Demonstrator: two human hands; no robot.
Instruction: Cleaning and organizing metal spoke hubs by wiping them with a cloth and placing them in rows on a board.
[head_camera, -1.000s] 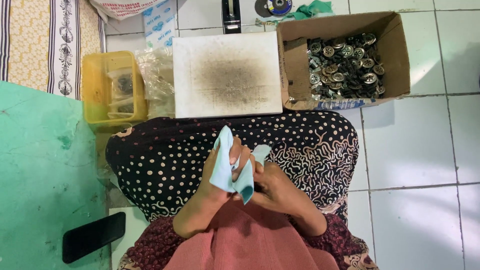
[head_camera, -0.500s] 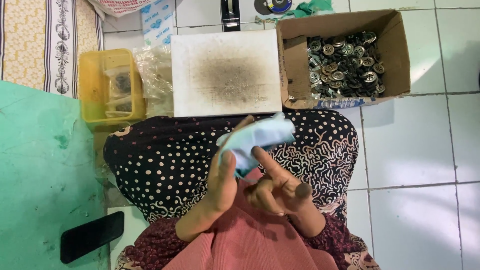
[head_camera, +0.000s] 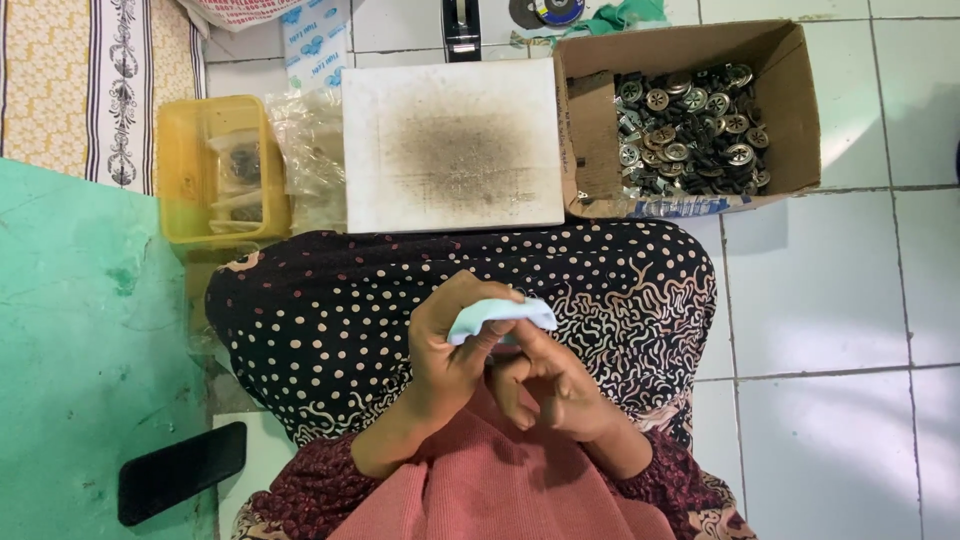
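My left hand (head_camera: 452, 345) grips a small light-blue cloth (head_camera: 500, 317) over my lap, which is covered by dark dotted fabric (head_camera: 330, 320). The cloth is bunched between thumb and fingers. My right hand (head_camera: 552, 385) sits just below and right of it, fingers curled, fingertips touching the underside of the cloth. I cannot tell whether a small part is inside the right hand. A cardboard box (head_camera: 790, 110) of round metal parts (head_camera: 690, 125) stands ahead on the right.
A white board with a dark smudge (head_camera: 455, 140) lies ahead of my lap. A yellow tray (head_camera: 185, 170) and clear bags (head_camera: 312, 150) are at the left. A black phone (head_camera: 180, 470) rests on a green surface (head_camera: 80, 330). White floor tiles are at the right.
The cloth was raised and spread toward the right half a second ago; now it is lower and bunched in my left hand, and my right hand has drawn in under it.
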